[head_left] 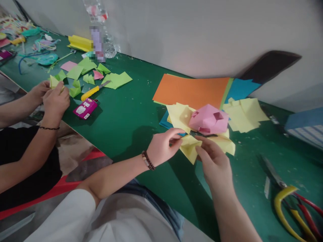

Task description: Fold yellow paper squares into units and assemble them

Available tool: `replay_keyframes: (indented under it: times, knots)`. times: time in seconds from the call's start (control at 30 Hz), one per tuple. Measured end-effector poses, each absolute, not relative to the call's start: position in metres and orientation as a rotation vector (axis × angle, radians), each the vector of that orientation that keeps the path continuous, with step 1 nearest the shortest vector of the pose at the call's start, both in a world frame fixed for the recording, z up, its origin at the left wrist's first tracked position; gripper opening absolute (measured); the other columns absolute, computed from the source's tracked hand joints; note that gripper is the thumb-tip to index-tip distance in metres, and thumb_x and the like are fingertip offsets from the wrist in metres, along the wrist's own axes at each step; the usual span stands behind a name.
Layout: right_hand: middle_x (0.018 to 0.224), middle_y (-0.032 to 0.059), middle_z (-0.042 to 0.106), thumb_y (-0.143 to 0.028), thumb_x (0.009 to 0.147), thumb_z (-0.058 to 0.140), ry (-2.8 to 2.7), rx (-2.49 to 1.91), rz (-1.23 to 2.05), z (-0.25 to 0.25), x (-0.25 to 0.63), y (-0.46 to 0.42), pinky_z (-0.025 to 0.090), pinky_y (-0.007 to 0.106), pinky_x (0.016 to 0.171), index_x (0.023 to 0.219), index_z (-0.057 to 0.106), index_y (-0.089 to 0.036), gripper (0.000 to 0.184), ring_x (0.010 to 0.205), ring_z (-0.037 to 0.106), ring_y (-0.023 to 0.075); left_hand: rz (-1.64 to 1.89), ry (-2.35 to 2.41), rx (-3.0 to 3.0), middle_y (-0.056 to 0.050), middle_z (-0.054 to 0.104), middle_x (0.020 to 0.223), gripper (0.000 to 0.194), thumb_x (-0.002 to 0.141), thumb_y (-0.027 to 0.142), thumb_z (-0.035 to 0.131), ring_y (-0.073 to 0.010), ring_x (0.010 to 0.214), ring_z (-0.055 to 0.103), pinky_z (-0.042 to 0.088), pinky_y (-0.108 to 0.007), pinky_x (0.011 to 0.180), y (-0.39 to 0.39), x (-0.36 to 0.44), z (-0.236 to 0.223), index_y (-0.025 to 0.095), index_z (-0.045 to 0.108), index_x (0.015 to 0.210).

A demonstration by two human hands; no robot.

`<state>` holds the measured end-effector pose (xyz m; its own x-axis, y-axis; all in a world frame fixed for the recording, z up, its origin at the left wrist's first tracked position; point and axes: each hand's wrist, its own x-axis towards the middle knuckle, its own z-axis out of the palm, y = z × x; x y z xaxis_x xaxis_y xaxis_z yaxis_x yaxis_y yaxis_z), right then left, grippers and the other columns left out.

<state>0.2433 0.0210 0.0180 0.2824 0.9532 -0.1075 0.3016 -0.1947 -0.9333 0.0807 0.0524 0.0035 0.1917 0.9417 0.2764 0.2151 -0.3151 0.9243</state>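
Observation:
My left hand (163,147) and my right hand (213,161) both pinch the edges of a folded yellow paper (189,149). A pink folded paper model (208,119) rests just above my fingers, on top of more yellow paper. A thin dark strip (203,134) shows beneath the model, but I cannot tell what it is. Behind the model lies an orange paper sheet (189,90), with a blue sheet (241,89) beyond it. Loose yellow paper squares (243,115) lie to the right.
A co-worker's hands (52,99) hold a small yellow-green paper at the left, near scattered green paper pieces (87,72), a yellow utility knife (93,91) and a magenta box (85,108). Yellow-handled scissors (285,201) lie at the lower right on the green table (141,111).

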Motion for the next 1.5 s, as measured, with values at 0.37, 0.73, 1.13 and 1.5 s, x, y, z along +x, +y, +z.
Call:
replay_keyframes:
  times: [0.37,0.73,1.13,1.5]
  knots:
    - [0.074,-0.0035,0.053,-0.041,0.075,0.062,-1.421,-1.824,0.678,0.016,0.243,0.02,0.045,0.025,0.048,0.113,0.062,-0.023,0.042,0.05,0.054,0.0105,1.209,1.086,1.753,-0.004,0.074,0.101,0.025,0.088,0.026,0.059,-0.0147,0.089,0.072,0.059,-0.024,0.079,0.049,0.082,0.002,0.021,0.06,0.113]
    - [0.084,0.0019,0.064,-0.043,0.072,0.067,-1.305,-1.787,0.83,0.014,0.245,0.021,0.048,0.026,0.047,0.115,0.06,-0.023,0.049,0.052,0.062,0.0143,1.187,1.028,1.539,-0.006,0.073,0.104,0.034,0.079,0.013,0.065,-0.0169,0.094,0.071,0.061,-0.025,0.077,0.053,0.083,0.002,0.021,0.061,0.112]
    - [0.086,0.0064,0.07,-0.042,0.063,0.071,-1.156,-1.782,0.91,0.022,0.239,0.023,0.052,0.032,0.052,0.109,0.063,-0.023,0.051,0.055,0.065,0.0193,1.165,1.063,1.41,-0.006,0.072,0.102,0.041,0.076,0.018,0.069,-0.0165,0.081,0.072,0.06,-0.03,0.08,0.055,0.084,0.0,0.02,0.06,0.116]
    - [0.055,-0.0016,0.055,-0.043,0.069,0.065,-1.251,-1.912,0.734,0.036,0.23,0.019,0.042,0.03,0.046,0.107,0.066,-0.025,0.042,0.049,0.057,0.0188,0.991,1.067,1.104,-0.005,0.072,0.089,0.034,0.074,0.018,0.072,-0.0175,0.078,0.071,0.06,-0.029,0.073,0.06,0.087,-0.001,0.02,0.065,0.108]
